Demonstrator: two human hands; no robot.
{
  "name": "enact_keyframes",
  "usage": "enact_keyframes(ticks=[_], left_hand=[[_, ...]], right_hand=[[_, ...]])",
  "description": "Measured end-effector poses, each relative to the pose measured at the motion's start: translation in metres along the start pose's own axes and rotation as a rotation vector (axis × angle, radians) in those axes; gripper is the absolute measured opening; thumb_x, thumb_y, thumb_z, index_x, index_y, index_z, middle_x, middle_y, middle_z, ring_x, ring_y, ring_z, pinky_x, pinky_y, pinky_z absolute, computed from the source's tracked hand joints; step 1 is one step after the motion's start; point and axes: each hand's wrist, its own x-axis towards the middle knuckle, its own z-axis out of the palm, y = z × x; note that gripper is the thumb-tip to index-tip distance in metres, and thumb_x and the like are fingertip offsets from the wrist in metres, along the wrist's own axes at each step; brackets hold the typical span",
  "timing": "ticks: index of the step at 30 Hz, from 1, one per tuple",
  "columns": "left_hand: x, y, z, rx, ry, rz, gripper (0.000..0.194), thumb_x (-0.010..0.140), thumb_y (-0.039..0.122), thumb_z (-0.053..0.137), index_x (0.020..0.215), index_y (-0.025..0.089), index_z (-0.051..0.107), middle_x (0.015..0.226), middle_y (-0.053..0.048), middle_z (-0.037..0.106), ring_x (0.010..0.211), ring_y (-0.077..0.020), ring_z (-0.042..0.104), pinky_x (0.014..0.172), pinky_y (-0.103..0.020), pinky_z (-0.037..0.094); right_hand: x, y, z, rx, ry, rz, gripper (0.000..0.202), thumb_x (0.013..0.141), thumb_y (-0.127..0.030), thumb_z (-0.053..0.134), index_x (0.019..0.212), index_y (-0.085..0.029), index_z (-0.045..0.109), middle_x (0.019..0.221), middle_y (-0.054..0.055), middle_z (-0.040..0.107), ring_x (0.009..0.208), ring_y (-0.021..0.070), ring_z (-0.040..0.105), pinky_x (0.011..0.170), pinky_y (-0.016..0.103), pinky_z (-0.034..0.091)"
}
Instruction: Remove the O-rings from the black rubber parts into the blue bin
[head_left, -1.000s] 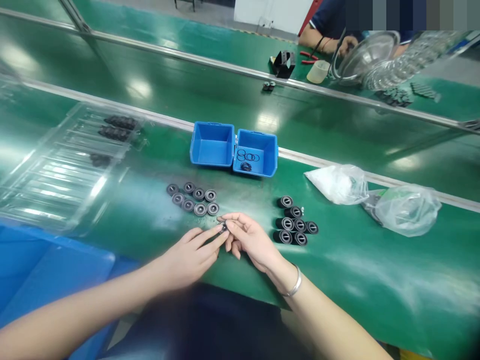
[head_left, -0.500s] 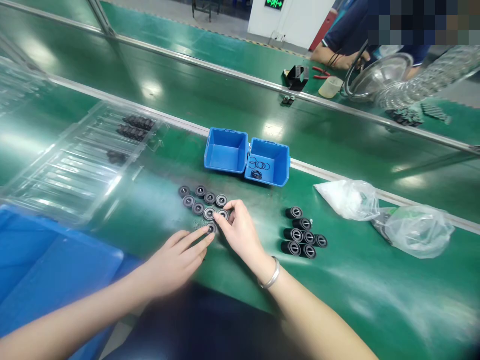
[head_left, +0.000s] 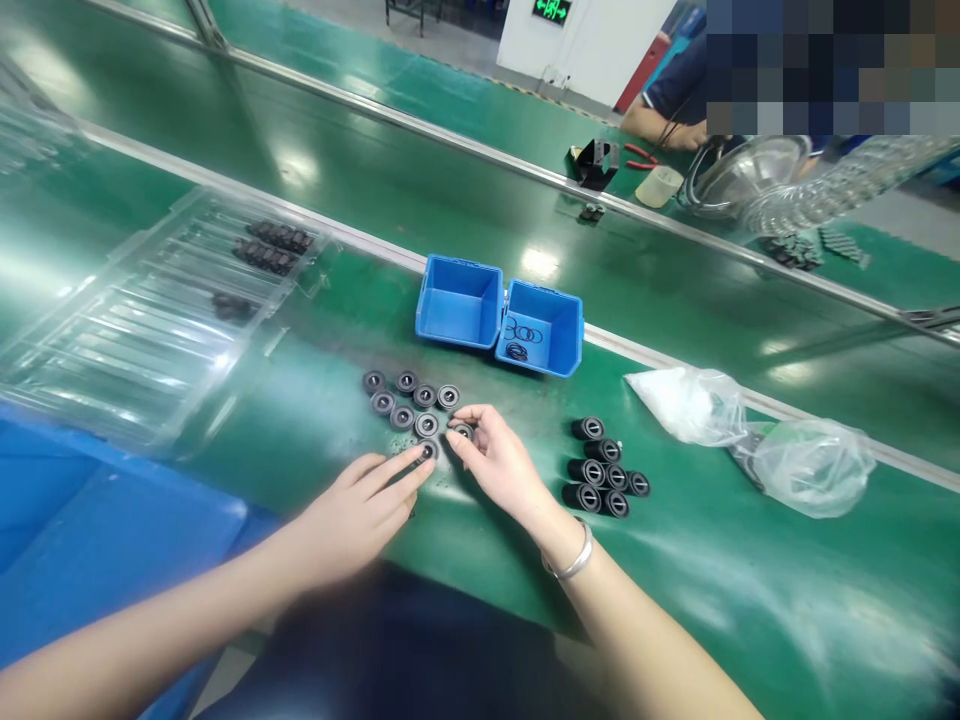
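Note:
My right hand (head_left: 499, 465) holds a short black cylindrical part (head_left: 463, 433) with a ringed, slotted end between thumb and fingers. My left hand (head_left: 367, 510) has its fingers stretched out, the fingertips resting on another such part (head_left: 427, 451). Just beyond the hands stands a cluster of several matching black parts (head_left: 402, 417), ringed ends facing up. Tiny bits, too small to name, lie on the table around them. Right of my right hand is a second group of several black cylinders (head_left: 592, 471), which look taller.
Two blue bins (head_left: 459, 342) stand side by side beyond the parts; the right one contains black rubber rings (head_left: 517, 351). Clear plastic bags (head_left: 814, 470) lie at right. At left are a clear tray (head_left: 161, 330) and a blue crate (head_left: 172, 510). Across the rail sits another person (head_left: 652, 125).
My right hand has shifted right, drawing its black part away from the cluster. My left fingertips stay on their part. The view has moved slightly.

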Motion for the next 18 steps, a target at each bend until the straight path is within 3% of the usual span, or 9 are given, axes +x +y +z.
enact_keyframes(ticks=[5,9,11,13,18], left_hand=[[0.004,-0.006,-0.014,-0.072,0.131,0.029,0.025,0.094,0.004,0.044,0.108,0.01,0.064,0.134,-0.018,0.061,0.141,-0.0299,0.04,0.107,-0.046,0.04],[0.012,-0.03,-0.023,-0.04,0.197,-0.078,0.025,0.093,0.001,0.04,0.107,0.008,0.06,0.132,-0.024,0.061,0.139,-0.0286,0.043,0.108,-0.049,0.041],[0.019,-0.045,-0.022,-0.022,0.182,-0.104,0.024,0.093,0.001,0.039,0.103,0.009,0.059,0.134,-0.024,0.06,0.139,-0.028,0.043,0.11,-0.051,0.039],[0.025,-0.055,-0.02,-0.018,0.123,-0.088,0.025,0.093,0.002,0.037,0.101,0.01,0.06,0.135,-0.023,0.059,0.139,-0.027,0.042,0.112,-0.053,0.037],[0.037,-0.059,-0.017,0.025,0.001,-0.033,0.028,0.094,0.003,0.036,0.099,0.007,0.063,0.132,-0.024,0.061,0.136,-0.0286,0.046,0.112,-0.052,0.04]], right_hand=[[-0.002,-0.005,-0.005,-0.14,0.116,-0.062,0.034,0.09,-0.043,0.062,0.114,-0.021,0.054,0.086,0.003,0.059,0.065,0.0174,0.053,0.066,0.033,0.046],[0.018,-0.017,-0.011,-0.359,0.251,-0.305,0.035,0.087,-0.039,0.068,0.114,-0.021,0.057,0.114,0.011,0.062,0.103,0.0275,0.056,0.094,0.044,0.043],[0.032,-0.022,-0.013,-0.391,0.212,-0.34,0.038,0.085,-0.038,0.071,0.118,-0.022,0.058,0.123,0.01,0.062,0.116,0.0298,0.051,0.101,0.048,0.038],[0.045,-0.024,-0.013,-0.387,0.111,-0.311,0.041,0.084,-0.037,0.073,0.12,-0.024,0.059,0.124,0.008,0.064,0.117,0.0294,0.052,0.1,0.048,0.039],[0.062,-0.023,-0.01,-0.352,-0.039,-0.258,0.032,0.083,-0.029,0.076,0.112,-0.024,0.065,0.115,0.004,0.07,0.111,0.0255,0.057,0.098,0.044,0.041]])
